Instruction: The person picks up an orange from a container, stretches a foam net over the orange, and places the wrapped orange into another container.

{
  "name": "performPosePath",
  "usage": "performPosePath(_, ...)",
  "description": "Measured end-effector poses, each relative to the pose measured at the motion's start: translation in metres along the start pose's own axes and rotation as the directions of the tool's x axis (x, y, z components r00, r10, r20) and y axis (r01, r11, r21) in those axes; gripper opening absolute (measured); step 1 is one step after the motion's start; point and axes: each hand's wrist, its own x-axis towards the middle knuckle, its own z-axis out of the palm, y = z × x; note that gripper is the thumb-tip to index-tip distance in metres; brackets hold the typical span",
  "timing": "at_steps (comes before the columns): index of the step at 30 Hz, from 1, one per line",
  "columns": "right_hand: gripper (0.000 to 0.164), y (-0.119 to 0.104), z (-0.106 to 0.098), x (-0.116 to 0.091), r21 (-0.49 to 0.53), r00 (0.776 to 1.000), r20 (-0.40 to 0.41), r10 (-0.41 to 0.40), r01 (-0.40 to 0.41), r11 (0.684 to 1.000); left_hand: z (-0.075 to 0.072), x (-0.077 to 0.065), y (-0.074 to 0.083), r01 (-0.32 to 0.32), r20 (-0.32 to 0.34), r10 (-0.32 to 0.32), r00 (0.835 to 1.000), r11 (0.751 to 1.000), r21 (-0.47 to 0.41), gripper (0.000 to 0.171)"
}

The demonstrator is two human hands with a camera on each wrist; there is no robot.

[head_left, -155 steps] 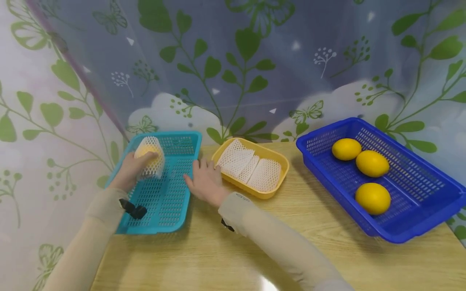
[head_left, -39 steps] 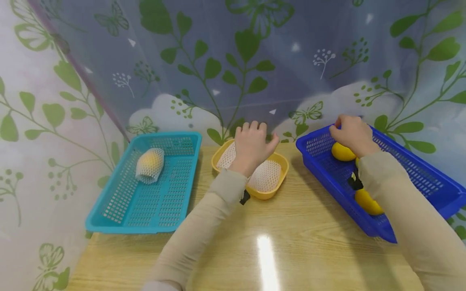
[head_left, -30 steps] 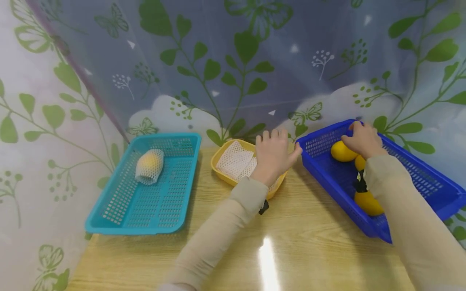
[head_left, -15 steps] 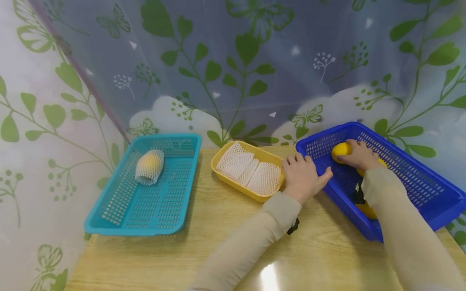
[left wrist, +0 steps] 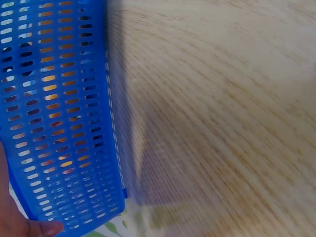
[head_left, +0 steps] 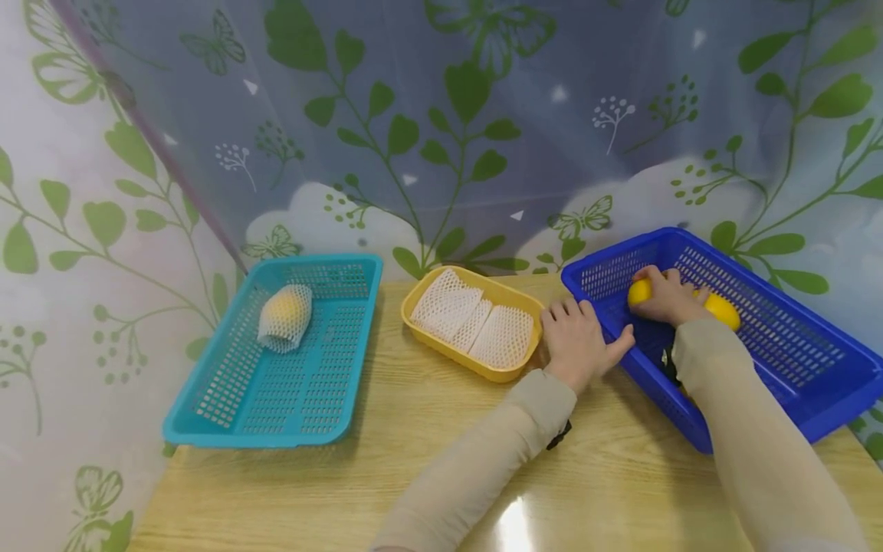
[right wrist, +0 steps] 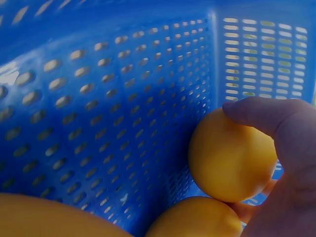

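In the blue basket (head_left: 821,353), my right hand (head_left: 667,297) grips a yellow lemon (right wrist: 232,158), its thumb over the top and fingertips showing beneath. A second lemon (head_left: 726,311) lies against that one. The third lemon (right wrist: 44,219) fills the near corner of the right wrist view and is hidden behind the forearm in the head view. My left hand (head_left: 576,343) holds nothing; its fingers are extended and its thumb spread, between the basket's left side and a small yellow tray (head_left: 498,374). White foam net sleeves (head_left: 507,337) lie in that tray.
At the left, a teal basket (head_left: 313,425) holds a lemon inside a foam net (head_left: 285,318). All the containers stand on a wooden table (head_left: 441,468). Behind them hangs a leaf-patterned curtain (head_left: 517,153).
My right hand has come down into the blue basket and taken hold of the far lemon. My left hand left the netted lemon in the teal basket and moved right, past the yellow tray.
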Motion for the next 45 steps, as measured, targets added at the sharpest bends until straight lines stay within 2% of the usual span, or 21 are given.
performPosePath(6,0.056,0.0,0.003,0.002,-0.037,1.0,0.013,-0.008,0.008,0.999,0.003,-0.001,0.002,-0.001,-0.027,0.001,1.0,1.0,0.002,0.084)
performPosePath(14,0.05,0.0,0.004,0.003,-0.063,0.999,-0.001,-0.052,0.052,0.997,0.004,-0.001,0.002,-0.001,-0.028,0.001,1.0,1.0,-0.011,0.081)
performPosePath(23,0.052,0.005,-0.003,0.003,0.001,0.996,-0.041,-0.079,0.079,0.997,-0.003,0.001,0.002,-0.032,0.029,0.033,0.999,0.999,-0.017,0.086)
performPosePath(27,0.054,0.006,-0.007,0.003,0.022,0.993,-0.067,-0.098,0.099,0.995,-0.007,0.002,-0.001,-0.052,0.049,0.053,0.997,0.998,-0.024,0.083)
performPosePath(35,0.057,-0.012,-0.029,-0.004,0.018,0.987,-0.098,-0.13,0.133,0.991,-0.009,0.004,-0.011,-0.074,-0.044,0.072,0.996,0.995,-0.06,0.057)
performPosePath(38,0.057,-0.021,-0.04,-0.011,-0.006,0.985,-0.096,-0.145,0.145,0.989,-0.013,0.005,-0.015,-0.092,-0.042,0.089,0.995,0.992,-0.088,0.051)
performPosePath(41,0.056,-0.026,-0.049,-0.019,-0.015,0.982,-0.094,-0.162,0.161,0.987,-0.019,0.004,-0.021,-0.114,-0.001,0.116,0.993,0.98,-0.166,0.051)
performPosePath(43,0.055,-0.028,-0.053,-0.023,-0.015,0.978,-0.095,-0.187,0.187,0.982,-0.024,0.002,-0.026,-0.13,0.033,0.144,0.989,0.958,-0.254,0.053)
performPosePath(45,0.054,-0.028,-0.057,-0.027,-0.016,0.973,-0.097,-0.21,0.209,0.978,-0.029,-0.001,-0.032,-0.135,0.075,0.172,0.982,0.925,-0.355,0.056)
